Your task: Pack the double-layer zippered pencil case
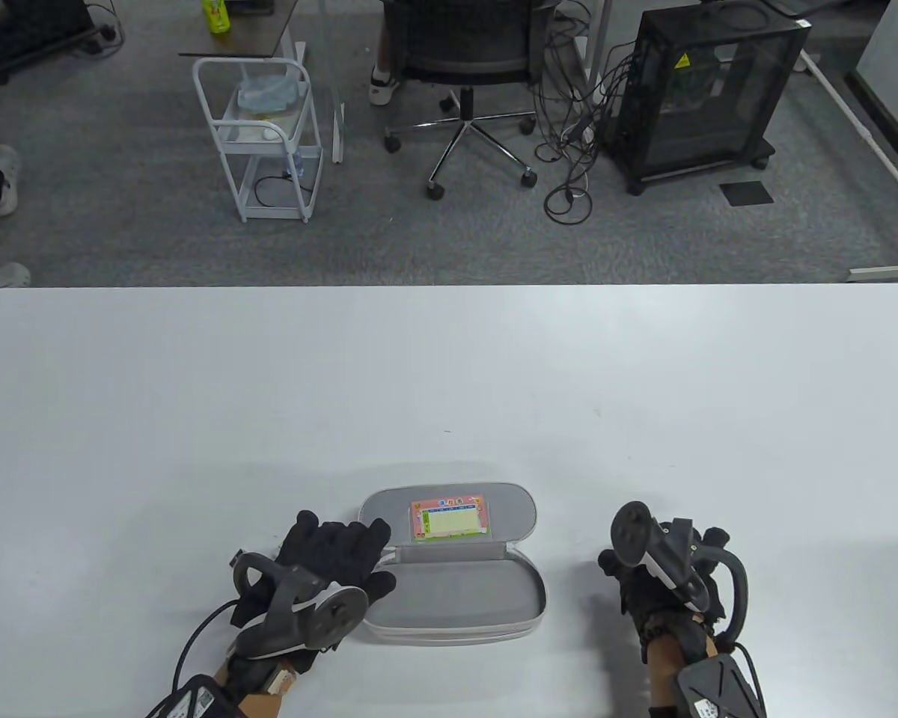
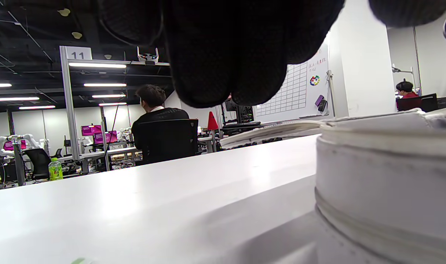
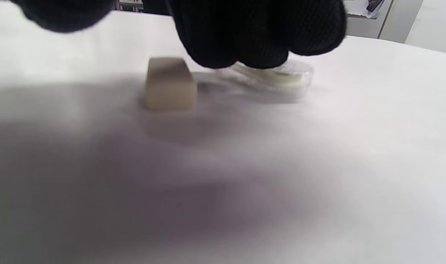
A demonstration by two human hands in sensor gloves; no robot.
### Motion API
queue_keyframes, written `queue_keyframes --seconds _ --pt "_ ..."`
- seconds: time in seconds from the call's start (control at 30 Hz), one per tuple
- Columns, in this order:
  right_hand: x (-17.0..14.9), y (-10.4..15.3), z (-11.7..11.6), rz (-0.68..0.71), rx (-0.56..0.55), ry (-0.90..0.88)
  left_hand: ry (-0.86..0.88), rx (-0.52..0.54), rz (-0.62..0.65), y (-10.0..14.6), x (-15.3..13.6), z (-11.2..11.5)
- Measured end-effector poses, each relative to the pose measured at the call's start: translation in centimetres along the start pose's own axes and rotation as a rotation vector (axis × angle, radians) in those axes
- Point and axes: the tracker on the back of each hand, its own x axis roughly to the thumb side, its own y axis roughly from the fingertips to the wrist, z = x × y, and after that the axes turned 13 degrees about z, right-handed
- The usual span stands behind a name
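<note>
We rest our left hand (image 1: 337,557) with fingers spread flat on the open pencil case's (image 1: 453,572) left end, steadying it on the desk (image 1: 449,389). To the case's right, our right hand (image 1: 662,572) reaches over an eraser (image 3: 170,83) and tape dispenser (image 3: 278,79); we cannot tell whether it grips.

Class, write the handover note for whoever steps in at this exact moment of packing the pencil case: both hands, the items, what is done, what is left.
Left hand: fingers straight, resting on the left end of the open pencil case, steadying it.
Right hand: on the table right of the case, fingers over a clear correction-tape dispenser; whether it is gripped cannot be told.
A beige eraser sits beside the dispenser, apart from the fingers.
Done: case unzipped and lying open; its near tray looks empty, the lid shows a colourful card.
Left: put dispenser and eraser in, then zip up.
</note>
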Motion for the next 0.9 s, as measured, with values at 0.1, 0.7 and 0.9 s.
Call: queue_keyframes --seconds 0.1,0.7,0.9 --pt "1.0 -0.5 -0.6 -0.018 0.049 0.133 0.002 -0.001 0.0 0.0 0.0 -0.1" --pt "4.9 4.1 4.1 0.441 -0.453 -0.29 0.013 0.047 -0.228 1.8 -4.3 -0.7" --pt "10.7 5.4 2.7 0.633 -0.399 -0.067 0.024 0.049 -0.317 2.9 -6.3 -0.7"
